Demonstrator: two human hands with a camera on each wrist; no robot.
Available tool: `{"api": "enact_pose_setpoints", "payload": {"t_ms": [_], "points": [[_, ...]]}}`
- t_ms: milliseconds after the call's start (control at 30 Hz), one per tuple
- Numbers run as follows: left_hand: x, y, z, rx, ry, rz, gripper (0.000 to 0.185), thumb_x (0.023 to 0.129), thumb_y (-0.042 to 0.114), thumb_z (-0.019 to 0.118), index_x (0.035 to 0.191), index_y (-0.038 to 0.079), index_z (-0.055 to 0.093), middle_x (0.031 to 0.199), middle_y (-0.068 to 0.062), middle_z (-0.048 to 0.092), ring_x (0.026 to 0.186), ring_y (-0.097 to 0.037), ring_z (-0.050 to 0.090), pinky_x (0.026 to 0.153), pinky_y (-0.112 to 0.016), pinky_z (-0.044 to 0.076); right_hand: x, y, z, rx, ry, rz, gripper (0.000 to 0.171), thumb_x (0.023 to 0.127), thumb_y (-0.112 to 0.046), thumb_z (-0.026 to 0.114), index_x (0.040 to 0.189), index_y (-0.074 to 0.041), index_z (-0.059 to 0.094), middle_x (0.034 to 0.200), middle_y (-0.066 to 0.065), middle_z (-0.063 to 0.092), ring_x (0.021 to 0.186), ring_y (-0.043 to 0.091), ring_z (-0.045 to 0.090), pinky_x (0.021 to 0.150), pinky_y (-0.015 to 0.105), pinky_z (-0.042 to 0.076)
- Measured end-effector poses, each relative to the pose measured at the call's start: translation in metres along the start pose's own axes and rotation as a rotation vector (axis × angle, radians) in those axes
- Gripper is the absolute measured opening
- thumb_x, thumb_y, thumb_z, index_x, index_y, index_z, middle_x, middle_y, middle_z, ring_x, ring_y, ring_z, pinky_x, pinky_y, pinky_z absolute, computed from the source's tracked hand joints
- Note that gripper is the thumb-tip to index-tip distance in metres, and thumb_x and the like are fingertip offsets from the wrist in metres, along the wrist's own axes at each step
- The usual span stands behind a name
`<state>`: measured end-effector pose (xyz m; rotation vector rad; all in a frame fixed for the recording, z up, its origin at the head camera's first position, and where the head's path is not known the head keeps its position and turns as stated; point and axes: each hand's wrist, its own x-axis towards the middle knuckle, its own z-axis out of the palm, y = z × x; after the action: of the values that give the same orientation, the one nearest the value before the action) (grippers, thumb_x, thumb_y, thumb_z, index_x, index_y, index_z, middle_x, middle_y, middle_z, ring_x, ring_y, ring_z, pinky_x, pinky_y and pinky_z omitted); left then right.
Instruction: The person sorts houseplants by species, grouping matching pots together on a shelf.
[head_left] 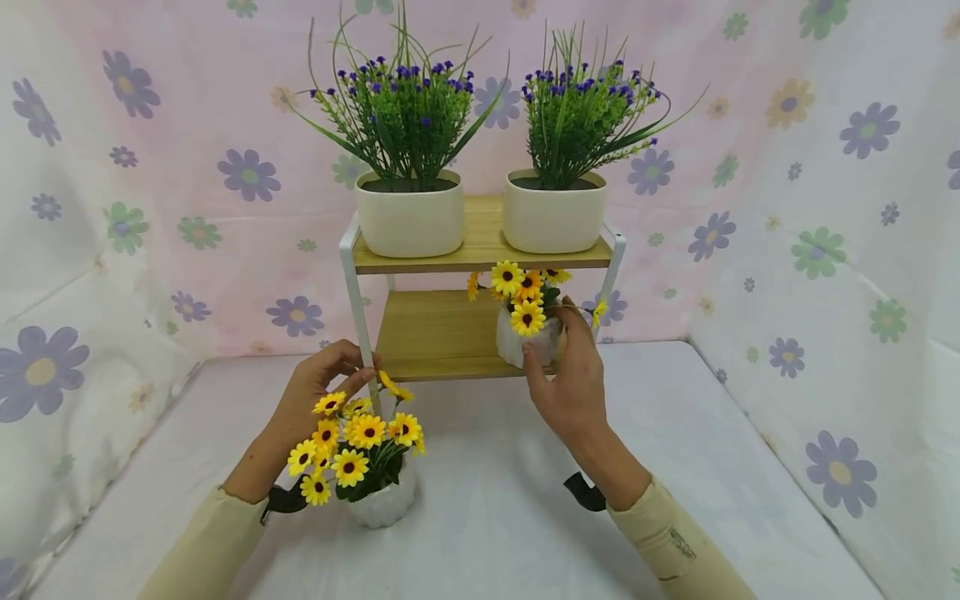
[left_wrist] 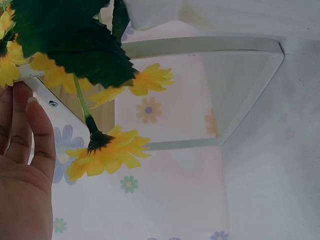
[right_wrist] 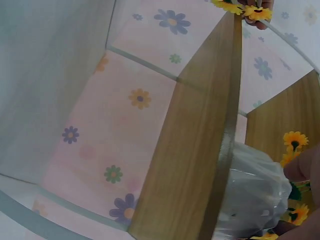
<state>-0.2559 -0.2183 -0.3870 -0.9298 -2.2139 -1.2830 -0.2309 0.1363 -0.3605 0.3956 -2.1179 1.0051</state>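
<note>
A two-tier wooden shelf (head_left: 480, 250) with a white frame stands at the back of the table. On its lower board (head_left: 435, 333) sits a small white pot (head_left: 513, 342) of yellow flowers, and my right hand (head_left: 551, 337) grips it, thumb in front and fingers behind. The right wrist view shows the same pot (right_wrist: 255, 195) at the board's (right_wrist: 190, 150) edge. A second white pot (head_left: 382, 500) of yellow flowers (head_left: 352, 442) stands on the table in front. Behind it, my left hand (head_left: 352, 371) touches the shelf's front left leg (head_left: 365, 350); its fingers (left_wrist: 25, 150) look fairly straight beside the frame.
Two cream pots (head_left: 408, 221) (head_left: 553, 218) of purple-flowered greenery fill the top board. A flower-print cloth (head_left: 825, 250) covers the table and rises as walls at the back and on both sides. A yellow bloom (left_wrist: 107, 152) hangs close to the left wrist camera.
</note>
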Motion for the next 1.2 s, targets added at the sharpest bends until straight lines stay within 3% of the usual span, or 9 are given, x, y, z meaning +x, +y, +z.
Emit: {"api": "enact_pose_setpoints", "payload": {"t_ms": [233,367,467,633,733,867,1067,1200], "points": [[0.0,0.0,-0.001,-0.018,0.001,0.008,0.025,0.095,-0.014,0.068,0.111,0.005,0.067,0.104,-0.008,0.076,0.092,-0.022,0.072,0.091,-0.017,0.056,-0.007,-0.014,-0.006,-0.056,0.069,-0.024,0.056,0.087,-0.008,0.08,0.133,0.004,0.05,0.138,0.019,0.053,0.136,0.029,0.05,0.114,0.047,0.049],[0.0,0.001,0.0,-0.015,0.003,-0.004,0.025,0.097,-0.012,0.068,0.113,0.006,0.068,0.103,-0.006,0.075,0.092,-0.022,0.072,0.092,-0.017,0.055,-0.011,-0.021,-0.01,-0.083,0.091,-0.043,0.043,0.083,-0.006,0.081,0.118,-0.001,0.056,0.118,0.015,0.057,0.118,0.026,0.056,0.099,0.042,0.056],[-0.001,0.001,0.0,-0.005,0.003,-0.014,0.023,0.098,-0.01,0.068,0.113,0.007,0.068,0.103,-0.005,0.075,0.092,-0.018,0.071,0.092,-0.017,0.055,-0.016,-0.026,-0.01,-0.086,0.069,-0.056,0.035,0.082,-0.005,0.081,0.11,-0.004,0.059,0.104,0.01,0.06,0.103,0.023,0.059,0.086,0.039,0.058],[-0.001,0.001,0.0,0.005,0.004,-0.01,0.021,0.097,-0.009,0.069,0.112,0.005,0.067,0.105,-0.008,0.076,0.093,-0.011,0.071,0.091,-0.016,0.055,-0.031,-0.035,0.0,-0.043,-0.012,-0.103,0.027,0.086,-0.007,0.08,0.107,-0.006,0.062,0.094,0.006,0.062,0.087,0.014,0.059,0.074,0.031,0.058],[-0.001,0.001,0.0,0.012,0.004,-0.011,0.021,0.097,-0.01,0.069,0.112,0.005,0.067,0.106,-0.008,0.076,0.092,-0.011,0.071,0.092,-0.016,0.055,-0.043,-0.042,0.01,0.015,-0.116,-0.176,0.022,0.089,-0.007,0.077,0.106,-0.009,0.064,0.092,0.003,0.064,0.083,0.012,0.058,0.07,0.027,0.056],[-0.001,0.001,-0.001,0.021,0.002,-0.024,0.022,0.098,-0.009,0.068,0.112,0.007,0.068,0.103,-0.004,0.075,0.092,-0.012,0.072,0.092,-0.017,0.055,-0.06,-0.048,0.03,0.105,-0.348,-0.291,0.023,0.091,-0.009,0.076,0.112,-0.012,0.067,0.101,0.0,0.067,0.088,0.013,0.064,0.075,0.024,0.057],[-0.002,0.003,0.0,0.03,0.001,-0.019,0.022,0.098,-0.008,0.069,0.114,0.007,0.068,0.105,-0.004,0.075,0.093,-0.013,0.072,0.092,-0.017,0.054,-0.082,-0.049,0.056,0.15,-0.693,-0.292,0.036,0.095,-0.021,0.077,0.129,-0.017,0.065,0.127,-0.003,0.064,0.112,0.009,0.065,0.093,0.022,0.056],[0.0,0.002,-0.001,0.01,-0.001,-0.002,0.021,0.097,-0.009,0.069,0.112,0.006,0.067,0.109,-0.008,0.077,0.094,-0.015,0.072,0.092,-0.016,0.054,-0.088,-0.046,0.064,0.148,-0.782,-0.302,0.038,0.097,-0.023,0.076,0.133,-0.02,0.064,0.137,-0.001,0.062,0.125,0.01,0.062,0.102,0.026,0.054]]}}
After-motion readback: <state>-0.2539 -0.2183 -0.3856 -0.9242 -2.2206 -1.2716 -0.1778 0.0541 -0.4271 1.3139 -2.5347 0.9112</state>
